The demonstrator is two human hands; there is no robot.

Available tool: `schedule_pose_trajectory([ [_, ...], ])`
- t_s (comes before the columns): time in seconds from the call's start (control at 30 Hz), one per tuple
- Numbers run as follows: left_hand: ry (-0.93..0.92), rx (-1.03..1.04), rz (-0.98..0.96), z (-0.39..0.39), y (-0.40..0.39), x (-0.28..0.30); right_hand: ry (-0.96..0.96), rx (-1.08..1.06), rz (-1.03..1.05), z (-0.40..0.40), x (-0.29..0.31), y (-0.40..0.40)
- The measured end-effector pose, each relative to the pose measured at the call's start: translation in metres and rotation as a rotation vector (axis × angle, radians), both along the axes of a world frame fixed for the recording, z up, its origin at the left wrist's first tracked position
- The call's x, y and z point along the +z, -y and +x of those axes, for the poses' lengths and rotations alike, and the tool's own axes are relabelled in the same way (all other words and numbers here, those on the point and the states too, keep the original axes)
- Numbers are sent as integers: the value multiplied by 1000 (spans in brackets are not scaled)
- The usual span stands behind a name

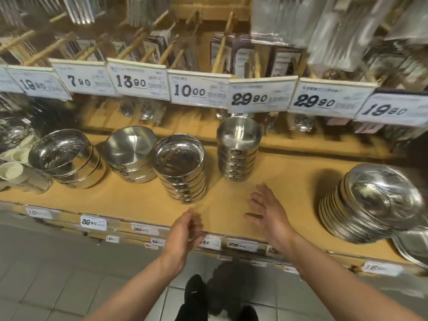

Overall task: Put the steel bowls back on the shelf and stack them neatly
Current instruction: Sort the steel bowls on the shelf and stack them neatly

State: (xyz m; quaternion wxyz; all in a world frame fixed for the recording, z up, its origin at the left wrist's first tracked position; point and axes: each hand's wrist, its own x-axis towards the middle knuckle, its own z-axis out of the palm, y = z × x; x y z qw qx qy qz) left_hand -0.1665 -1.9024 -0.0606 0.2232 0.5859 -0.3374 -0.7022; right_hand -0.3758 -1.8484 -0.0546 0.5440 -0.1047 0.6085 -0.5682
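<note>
The wooden shelf (289, 181) carries four stacks of steel bowls (179, 167) in a row, a leaning stack of steel plates (370, 205) at the right, and white cups (11, 171) at the left.

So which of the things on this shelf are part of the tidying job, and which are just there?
Part of the job:
- four stacks of steel bowls
- wooden shelf
- left hand and right hand, both holding nothing

Just there:
- price tags
- leaning pile of steel plates
- white cups
- hanging packets
</note>
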Motion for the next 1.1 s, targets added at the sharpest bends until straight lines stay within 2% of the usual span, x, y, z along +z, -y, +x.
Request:
schedule_pose_trajectory([
  [0.13,-23,-113,-87,-51,-6,9,-52,46,31,-26,3,6],
  [0.37,-89,-117,-380,-120,46,15,-73,28,15,-55,3,52],
  [0.43,-168,-63,-370,-133,60,9,-83,38,-2,-60,-3,65],
  [0.53,-281,57,-241,-148,79,2,-86,64,-39,-62,-10,83],
  [0.7,-296,103,-260,-155,93,-1,-44,51,-55,-58,-14,104],
  [0.97,-299,1,-324,-150,75,3,-45,17,-6,-63,-9,87],
  [1.1,-289,-67,-295,-152,55,3,-61,33,-2,-69,-10,58],
])
